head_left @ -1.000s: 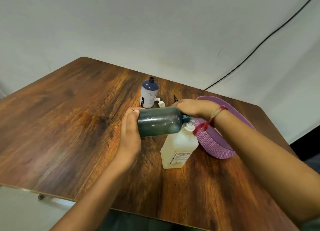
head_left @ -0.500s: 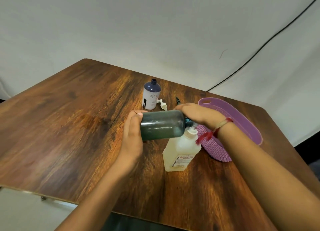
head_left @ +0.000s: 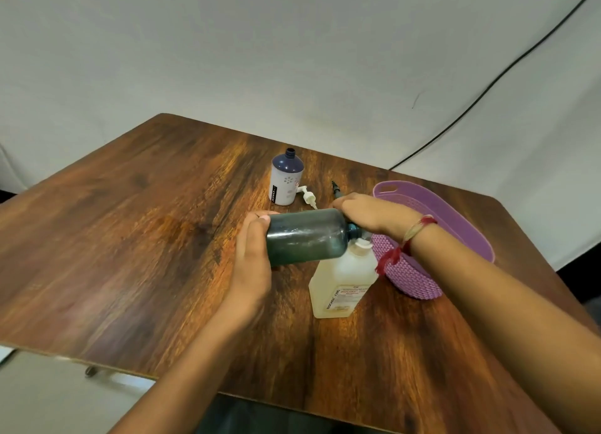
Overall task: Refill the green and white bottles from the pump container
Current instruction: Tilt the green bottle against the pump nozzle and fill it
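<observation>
1. Bench: dark wood grain; carries every item below.

2. Pump container: pale translucent jug, upright, nearest us, just in front of the basket. Its white pump head sits directly under the green bottle's neck. Label partly legible; we read "CHG" after a longer word we cannot make out with confidence. Small print too fine to read.

3. Left hand: wrapped around the base end of the green bottle, holding it off the bench.

4. Green bottle: dark translucent green, held on its side. Long axis runs left to right, base toward the left hand, neck toward the right hand and over the pump head. We judge the coming move turns on this: mouth lined up with the spout. No writing visible.

5. Right hand: closed over the bottle's neck and the pump top; we cannot tell which it grips. It is the nearer hand to the pump. Red thread at the wrist.

6. Basket: purple, right of the container, touching or just beside it.

7. White pump cap and dark cap: loose on the bench, beyond the hands.

8. White bottle: farthest, upright, dark shoulder, mouth open, well apart from both hands. Vertical black strip with lettering, possibly "JOVO"; not certain. We judge it not yet being filled.
</observation>
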